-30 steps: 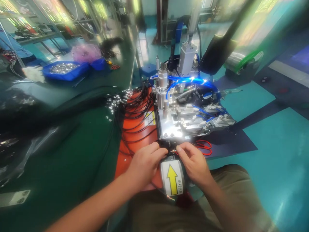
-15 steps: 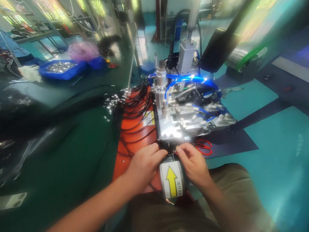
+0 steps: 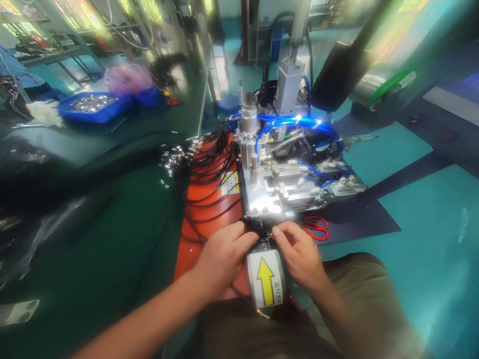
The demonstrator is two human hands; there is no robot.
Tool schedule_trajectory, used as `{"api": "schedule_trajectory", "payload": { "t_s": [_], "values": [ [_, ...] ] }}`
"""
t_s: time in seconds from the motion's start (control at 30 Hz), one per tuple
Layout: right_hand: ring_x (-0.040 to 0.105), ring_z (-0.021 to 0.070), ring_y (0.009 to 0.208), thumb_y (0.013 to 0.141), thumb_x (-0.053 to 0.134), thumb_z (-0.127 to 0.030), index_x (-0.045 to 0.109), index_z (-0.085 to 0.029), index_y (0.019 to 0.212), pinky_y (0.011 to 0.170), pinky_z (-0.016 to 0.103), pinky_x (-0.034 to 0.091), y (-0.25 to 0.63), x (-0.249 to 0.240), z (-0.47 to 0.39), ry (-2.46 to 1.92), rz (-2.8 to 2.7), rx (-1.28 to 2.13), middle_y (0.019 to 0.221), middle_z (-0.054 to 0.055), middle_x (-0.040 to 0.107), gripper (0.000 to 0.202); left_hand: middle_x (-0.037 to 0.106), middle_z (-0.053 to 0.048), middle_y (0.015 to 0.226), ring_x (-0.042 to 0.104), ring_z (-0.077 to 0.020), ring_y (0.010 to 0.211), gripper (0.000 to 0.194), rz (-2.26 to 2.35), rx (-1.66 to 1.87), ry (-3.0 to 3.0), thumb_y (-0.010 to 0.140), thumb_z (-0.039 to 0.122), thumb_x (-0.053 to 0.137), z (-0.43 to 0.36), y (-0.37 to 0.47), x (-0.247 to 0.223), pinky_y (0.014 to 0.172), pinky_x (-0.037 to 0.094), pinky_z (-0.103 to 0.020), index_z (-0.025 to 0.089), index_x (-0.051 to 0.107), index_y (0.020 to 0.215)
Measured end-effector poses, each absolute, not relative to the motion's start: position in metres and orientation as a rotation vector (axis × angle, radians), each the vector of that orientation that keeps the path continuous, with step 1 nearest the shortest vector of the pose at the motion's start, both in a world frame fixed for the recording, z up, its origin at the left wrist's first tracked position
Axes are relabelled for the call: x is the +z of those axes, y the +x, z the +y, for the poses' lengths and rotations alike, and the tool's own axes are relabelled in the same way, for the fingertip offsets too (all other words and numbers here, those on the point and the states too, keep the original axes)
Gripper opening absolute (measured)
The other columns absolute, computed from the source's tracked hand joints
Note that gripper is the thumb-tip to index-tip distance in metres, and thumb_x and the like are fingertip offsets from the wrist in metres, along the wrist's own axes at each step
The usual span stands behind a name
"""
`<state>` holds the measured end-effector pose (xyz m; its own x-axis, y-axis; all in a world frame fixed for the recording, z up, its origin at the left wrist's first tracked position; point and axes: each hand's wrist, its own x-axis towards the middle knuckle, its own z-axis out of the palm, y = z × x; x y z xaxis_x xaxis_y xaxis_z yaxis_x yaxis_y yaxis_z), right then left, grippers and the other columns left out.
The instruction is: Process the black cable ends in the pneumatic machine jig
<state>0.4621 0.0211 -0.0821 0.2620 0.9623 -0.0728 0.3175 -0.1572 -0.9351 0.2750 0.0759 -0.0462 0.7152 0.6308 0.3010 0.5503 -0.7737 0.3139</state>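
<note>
Currently both hands meet at the near edge of the metal machine (image 3: 262, 195), just beyond the yellow-arrow label (image 3: 266, 276). Left hand (image 3: 224, 252) and right hand (image 3: 298, 248): fingers curled, tips near each other; whether either pair is clamped on anything, cannot tell. Red-handled scissors (image 3: 317, 237) lie beside the right hand; black cables (image 3: 221, 144) cross the orange panel (image 3: 187, 262) left of the machine.

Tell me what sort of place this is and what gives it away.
Probably a factory workshop, perhaps one that works on cables. Signs of it are the metal machine with blue tubes, the black cables lying over an orange panel, and a blue tray of small shiny pieces.
</note>
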Motion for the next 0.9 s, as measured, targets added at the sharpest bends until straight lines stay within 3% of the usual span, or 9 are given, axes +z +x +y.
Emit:
{"api": "schedule_trajectory", "payload": {
  "t_s": [0.9],
  "values": [
    [0.059, 0.0200, 0.070, 0.094, 0.051, -0.049, 0.061, -0.020, 0.080, 0.059, 0.027, 0.044, 0.458, -0.092, 0.022, -1.674, -1.170, 0.892, 0.075, 0.003, 0.063, 0.033, 0.061, -0.006, 0.087, 0.053, -0.0168, 0.077, 0.027, 0.815, 0.539, 2.733, 0.099, 0.015, 0.041, 0.079, 0.270, -0.054, 0.065, 0.043, -0.028, 0.016, 0.067, 0.095]
  ]
}}
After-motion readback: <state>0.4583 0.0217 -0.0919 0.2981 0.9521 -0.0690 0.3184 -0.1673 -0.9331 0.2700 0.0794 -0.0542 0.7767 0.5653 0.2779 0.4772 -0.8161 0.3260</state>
